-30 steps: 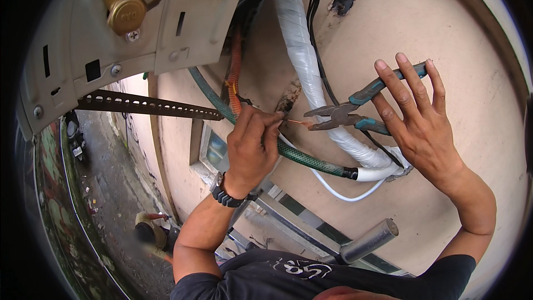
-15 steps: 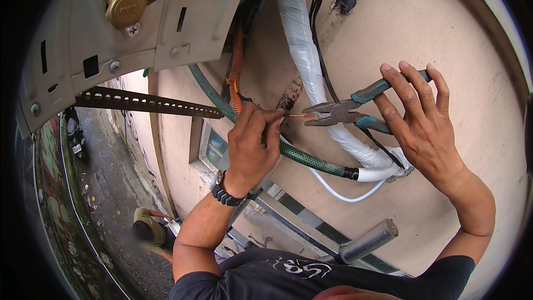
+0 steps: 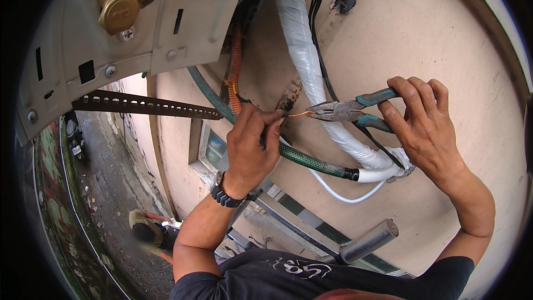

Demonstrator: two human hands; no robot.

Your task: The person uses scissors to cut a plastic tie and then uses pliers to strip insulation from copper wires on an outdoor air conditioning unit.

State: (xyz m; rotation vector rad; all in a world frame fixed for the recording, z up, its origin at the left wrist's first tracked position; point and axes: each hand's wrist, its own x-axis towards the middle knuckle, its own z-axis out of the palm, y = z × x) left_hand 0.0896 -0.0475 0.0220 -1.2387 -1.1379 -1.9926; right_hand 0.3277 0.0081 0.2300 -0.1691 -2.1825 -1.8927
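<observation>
Between thumb and forefinger, my left hand [image 3: 252, 141] pinches a dark-sheathed wire whose bare copper end [image 3: 300, 114] points to the right. The tips of the pliers [image 3: 338, 111], grey-jawed with teal and black handles, meet that copper end and look closed on it. My right hand [image 3: 427, 125] grips the plier handles, its fingers over the upper one and the thumb side at the lower. Just left of my left hand, an orange corrugated conduit [image 3: 236, 66] hangs down. Behind the hands runs a green braided hose [image 3: 311, 163].
A metal unit housing [image 3: 183, 16] with a brass valve [image 3: 119, 14] fills the upper left. A perforated bracket [image 3: 147, 104] reaches toward the wall. White-wrapped piping [image 3: 302, 50] runs down the wall. Below are a metal rail [image 3: 369, 241] and, far down in the alley, a person [image 3: 147, 230].
The plier jaws have closed from partly apart onto the copper end. My right fingers have curled in around the handles, while my left hand has kept its place.
</observation>
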